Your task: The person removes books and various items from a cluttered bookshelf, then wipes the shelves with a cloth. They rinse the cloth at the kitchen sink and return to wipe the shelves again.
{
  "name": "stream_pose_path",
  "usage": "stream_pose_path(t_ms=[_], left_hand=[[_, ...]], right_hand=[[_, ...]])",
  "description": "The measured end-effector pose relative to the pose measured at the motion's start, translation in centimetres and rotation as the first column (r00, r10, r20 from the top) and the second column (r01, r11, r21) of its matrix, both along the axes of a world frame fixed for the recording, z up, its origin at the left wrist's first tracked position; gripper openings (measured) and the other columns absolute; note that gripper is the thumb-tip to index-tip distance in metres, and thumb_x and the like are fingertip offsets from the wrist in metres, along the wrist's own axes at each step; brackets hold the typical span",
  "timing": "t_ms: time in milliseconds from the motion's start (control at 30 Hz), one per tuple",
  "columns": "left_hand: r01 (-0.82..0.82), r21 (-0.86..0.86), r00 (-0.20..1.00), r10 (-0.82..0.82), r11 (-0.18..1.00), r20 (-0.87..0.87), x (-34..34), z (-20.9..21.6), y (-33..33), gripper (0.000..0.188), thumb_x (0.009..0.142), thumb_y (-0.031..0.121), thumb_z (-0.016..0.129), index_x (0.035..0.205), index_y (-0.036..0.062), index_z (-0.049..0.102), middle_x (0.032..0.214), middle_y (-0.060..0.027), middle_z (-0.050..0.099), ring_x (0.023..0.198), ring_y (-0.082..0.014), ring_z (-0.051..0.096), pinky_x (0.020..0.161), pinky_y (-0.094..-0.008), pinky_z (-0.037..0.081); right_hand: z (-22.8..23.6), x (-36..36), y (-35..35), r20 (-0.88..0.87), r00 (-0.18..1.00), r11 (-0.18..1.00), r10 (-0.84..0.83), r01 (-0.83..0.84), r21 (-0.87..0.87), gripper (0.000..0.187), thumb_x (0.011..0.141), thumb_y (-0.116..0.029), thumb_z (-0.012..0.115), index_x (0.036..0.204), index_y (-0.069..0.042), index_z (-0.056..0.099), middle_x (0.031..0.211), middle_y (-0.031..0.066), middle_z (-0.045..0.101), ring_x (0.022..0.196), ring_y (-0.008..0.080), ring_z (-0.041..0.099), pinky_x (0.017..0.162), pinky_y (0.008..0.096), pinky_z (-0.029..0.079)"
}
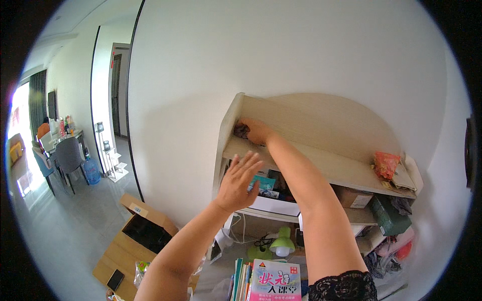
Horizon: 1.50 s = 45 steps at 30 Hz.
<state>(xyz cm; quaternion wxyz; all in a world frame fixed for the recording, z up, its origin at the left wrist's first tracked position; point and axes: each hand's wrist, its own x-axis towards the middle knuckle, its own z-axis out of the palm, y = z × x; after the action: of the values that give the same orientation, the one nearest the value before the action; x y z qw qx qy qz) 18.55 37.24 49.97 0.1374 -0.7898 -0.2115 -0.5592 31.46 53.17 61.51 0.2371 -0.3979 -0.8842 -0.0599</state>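
The right hand is at the left end of the top shelf of the pale wooden hutch, its fingers curled narrowly around a dark, crumpled cloth wad; the fingertips are partly hidden. The wad lies in the corner where the left side panel meets the back panel, set in from the shelf's front edge. It looks like thin fabric, though a soft bag cannot be ruled out; either should be light, limp and hard to damage, shifting its folds under pressure rather than keeping a shape. A hold across the bunched middle, with the palm behind it, should suit it better than a pinch on a loose fold, which could trail or slip. The left hand holds nothing, fingers extended and slightly parted, below the top shelf's front edge and near a teal packet in the compartment beneath.
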Motion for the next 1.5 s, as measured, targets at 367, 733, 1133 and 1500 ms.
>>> stream_pose_path(t_ms=[367, 733, 1133, 1500], left_hand=[[-0.381, -0.013, 0.861, 0.359, 0.925, 0.36, -3.9, -1.3, 0.5, 0.062, 0.073, 0.003, 0.049, 0.134, -0.0013, 0.04, 0.143, -0.0231, 0.033, 0.135, -0.0433, 0.026, 0.11, -0.0565, 0.015], [-0.364, -0.01, 0.889, 0.35, 0.932, 0.294, 0.4, -0.6, -1.0, 0.072, 0.069, 0.003, 0.05, 0.139, 0.003, 0.036, 0.148, -0.019, 0.028, 0.139, -0.0408, 0.02, 0.111, -0.0571, 0.011], [-0.053, 0.096, 0.984, 0.036, 0.994, 0.174, 4.5, -2.5, -8.7, 0.059, 0.081, 0.009, 0.052, 0.139, 0.0036, 0.038, 0.149, -0.0212, 0.027, 0.139, -0.0407, 0.022, 0.11, -0.0563, 0.015], [0.686, -0.725, 0.546, -0.618, -0.057, 0.566, 20.1, -4.6, -21.2, 0.067, 0.088, 0.027, 0.067, 0.141, 0.0021, 0.034, 0.128, -0.0128, 0.051, 0.109, -0.0153, 0.053, 0.093, -0.0302, 0.043]], right_hand=[[-0.4, -0.9, -15.9, -0.041, 0.894, 0.89, 0.446, -0.438, 0.128, 0.044, 0.067, 0.013, 0.048, 0.102, -0.008, 0.063, 0.107, 0.0123, 0.065, 0.102, 0.0323, 0.06, 0.09, 0.0375, 0.047], [-1.6, 9.8, -18.7, -0.209, 0.966, 0.973, 0.152, -0.109, 0.203, 0.04, 0.077, 0.008, 0.045, 0.108, -0.011, 0.063, 0.107, 0.0162, 0.065, 0.097, 0.0355, 0.061, 0.084, 0.0415, 0.048], [-5.1, 29.2, -32.2, -0.33, 0.727, 0.701, -0.603, 0.68, 0.217, 0.043, 0.079, 0.01, 0.048, 0.114, -0.01, 0.062, 0.097, 0.0139, 0.066, 0.084, 0.0261, 0.063, 0.074, 0.032, 0.047], [-17.3, 22.5, -48.2, -0.944, 0.163, 0.94, -0.287, -0.141, -0.311, 0.04, 0.083, 0.006, 0.055, 0.123, 0.002, 0.054, 0.109, 0.007, 0.062, 0.097, 0.0125, 0.058, 0.086, 0.025, 0.046]])
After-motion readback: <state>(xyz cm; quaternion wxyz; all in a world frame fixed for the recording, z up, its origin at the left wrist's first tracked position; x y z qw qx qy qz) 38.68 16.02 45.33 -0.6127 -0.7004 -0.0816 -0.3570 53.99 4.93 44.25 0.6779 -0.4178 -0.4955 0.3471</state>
